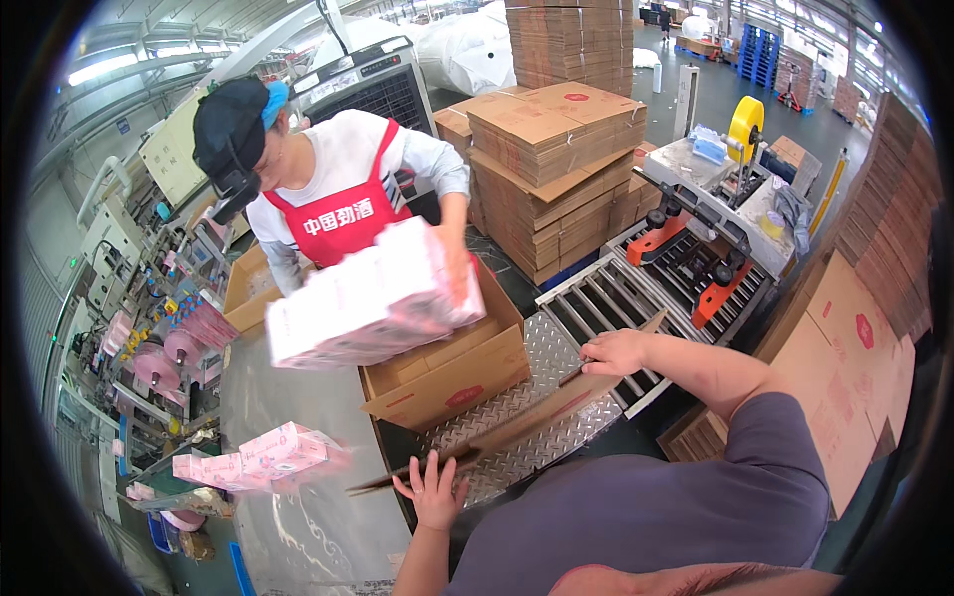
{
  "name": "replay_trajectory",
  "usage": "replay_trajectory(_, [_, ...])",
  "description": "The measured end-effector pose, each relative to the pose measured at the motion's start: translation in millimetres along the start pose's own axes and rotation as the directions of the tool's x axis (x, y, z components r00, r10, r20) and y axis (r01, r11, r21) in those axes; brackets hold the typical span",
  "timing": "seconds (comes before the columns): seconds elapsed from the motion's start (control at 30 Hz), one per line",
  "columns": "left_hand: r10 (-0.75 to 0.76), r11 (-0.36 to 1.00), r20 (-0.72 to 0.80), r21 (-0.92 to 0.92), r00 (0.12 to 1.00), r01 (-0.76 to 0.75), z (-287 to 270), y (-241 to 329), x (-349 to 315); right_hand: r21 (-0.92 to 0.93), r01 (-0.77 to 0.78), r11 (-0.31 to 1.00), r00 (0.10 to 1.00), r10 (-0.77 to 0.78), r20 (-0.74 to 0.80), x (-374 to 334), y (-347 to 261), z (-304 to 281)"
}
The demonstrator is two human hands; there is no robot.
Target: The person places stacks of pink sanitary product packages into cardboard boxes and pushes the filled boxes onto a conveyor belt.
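Note:
A flattened cardboard carton point(542, 412), seen nearly edge-on, slants in front of me over a diamond-plate surface point(547, 343). My right hand point(614, 353) grips its upper edge toward the far right end, fingers bent over the board. Beside its near left end is my left hand point(434, 492), fingers spread; whether they touch the board is hard to tell. Just beyond stands an open carton point(447, 377). Over it a co-worker in a red apron point(338, 219) holds a blurred bundle of pink-and-white packs point(368, 303).
More pink packs point(268, 457) sit on the metal table point(298, 526) to the left. A roller conveyor point(596, 308) runs right to a taping machine point(725, 199). Stacked flat cartons point(556, 139) stand behind; others point(845, 358) lean at the right. Machinery with pink rolls point(159, 363) lies far left.

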State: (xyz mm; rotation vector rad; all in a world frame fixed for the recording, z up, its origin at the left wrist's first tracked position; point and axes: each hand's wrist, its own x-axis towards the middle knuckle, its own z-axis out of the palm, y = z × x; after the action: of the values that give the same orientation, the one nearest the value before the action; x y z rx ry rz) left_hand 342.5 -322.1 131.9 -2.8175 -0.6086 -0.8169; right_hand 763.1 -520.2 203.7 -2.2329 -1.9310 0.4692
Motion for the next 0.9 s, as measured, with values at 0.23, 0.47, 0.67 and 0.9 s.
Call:
replay_trajectory(0.23, [-0.001, 0.899, -0.155, -0.433, 0.988, -0.067, -13.1, -10.0, 57.2, -0.283, -0.261, 0.923, 0.963, 0.271, -0.005, 1.6, 43.2, -72.7])
replay_trajectory(0.47, [0.286, 0.958, 0.473, -0.153, 0.833, -0.242, 37.0, 63.6, 116.8, -0.157, -0.276, 0.948, 0.927, 0.306, 0.218, 17.9, 13.6, -42.6])
replay_trajectory(0.67, [0.168, 0.96, 0.48, -0.28, 0.861, -0.031, 53.2, 85.3, 106.3, 0.111, 0.291, 0.95, 0.722, -0.294, 0.627, 80.0, 62.4, 159.6])
replay_trajectory(0.9, [0.074, 0.783, 0.843, -0.38, 0.532, 0.493, 18.9, 60.7, 108.9, -0.023, 0.719, 0.695, 0.694, -0.719, -0.029, 116.5, -21.1, 23.9])
